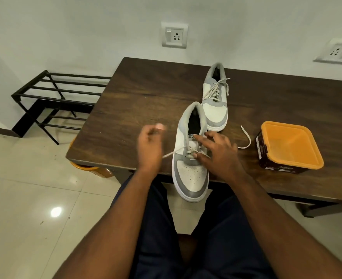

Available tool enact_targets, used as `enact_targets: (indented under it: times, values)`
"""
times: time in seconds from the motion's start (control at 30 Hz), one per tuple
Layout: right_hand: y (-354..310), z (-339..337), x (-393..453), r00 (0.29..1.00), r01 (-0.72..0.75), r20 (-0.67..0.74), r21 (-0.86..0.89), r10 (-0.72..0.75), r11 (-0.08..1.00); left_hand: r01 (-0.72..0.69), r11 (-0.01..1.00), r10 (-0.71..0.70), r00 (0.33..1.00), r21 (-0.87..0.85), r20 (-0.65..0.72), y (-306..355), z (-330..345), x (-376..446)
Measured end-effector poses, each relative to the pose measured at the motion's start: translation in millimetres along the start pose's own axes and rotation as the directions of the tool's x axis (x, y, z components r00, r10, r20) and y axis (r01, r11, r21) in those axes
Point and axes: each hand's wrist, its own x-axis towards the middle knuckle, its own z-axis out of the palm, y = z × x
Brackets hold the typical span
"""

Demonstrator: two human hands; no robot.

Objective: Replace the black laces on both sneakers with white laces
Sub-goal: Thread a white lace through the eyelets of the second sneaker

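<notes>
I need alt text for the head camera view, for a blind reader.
A person's left hand pulls a white lace from the near sneaker at a wooden table's edge while the right hand steadies it. A second, laced sneaker and an orange-lidded tub sit behind.

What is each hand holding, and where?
The left hand looks to be pinching the near sneaker's white lace near its free end, though it is blurred. The right hand holds nothing; its spread fingers rest on the lacing.

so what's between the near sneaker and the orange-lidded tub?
Head view: the right hand resting on the near sneaker, then a loose white lace end on the bare table, short of the tub.
</notes>
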Motion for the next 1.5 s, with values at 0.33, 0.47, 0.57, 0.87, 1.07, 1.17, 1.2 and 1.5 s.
enact_targets:
  times: [0.33, 0.47, 0.57, 0.87, 1.07, 1.17, 1.2, 1.5]
  values:
    - [4, -4, 0, 1.000, 0.011, -0.001, -0.013, -0.011, 1.000, 0.067, 0.568, 0.126, 0.978, 0.821, -0.167, -6, -43, 15]
    - [0, -1, -2, 1.000, -0.004, -0.027, 0.021, 0.005, 1.000, -0.208, 0.571, 0.204, 0.973, 0.794, 0.109, -9, -27, -6]
    - [-2, 3, -4, 0.998, -0.024, -0.062, 0.018, 0.025, 1.000, -0.325, 0.692, 0.145, 0.937, 0.645, 0.316, -14, 6, -21]
    - [-4, -2, -4, 0.998, -0.038, -0.042, 0.033, 0.039, 0.999, -0.279, 0.504, 0.139, 0.960, 0.817, 0.242, -11, -4, -5]
    - [-5, 3, -4, 0.999, -0.017, -0.041, 0.161, 0.024, 0.987, -0.205, 0.637, 0.045, 0.972, 0.743, 0.230, -10, -11, -7]
    - [-4, 10, -11, 0.990, -0.078, -0.081, 0.385, 0.117, 0.920, -0.034, 0.844, 0.000, 0.998, 0.536, 0.063, -7, -13, -8]
    - [-6, 13, -14, 0.978, -0.107, -0.112, 0.448, 0.174, 0.888, 0.045, 0.908, -0.054, 0.999, 0.417, 0.009, -5, -14, -7]
    - [-19, 25, 6, 0.873, -0.271, -0.164, 0.620, 0.460, 0.736, 0.117, 0.992, -0.114, 0.991, -0.039, 0.071, 7, 2, -19]
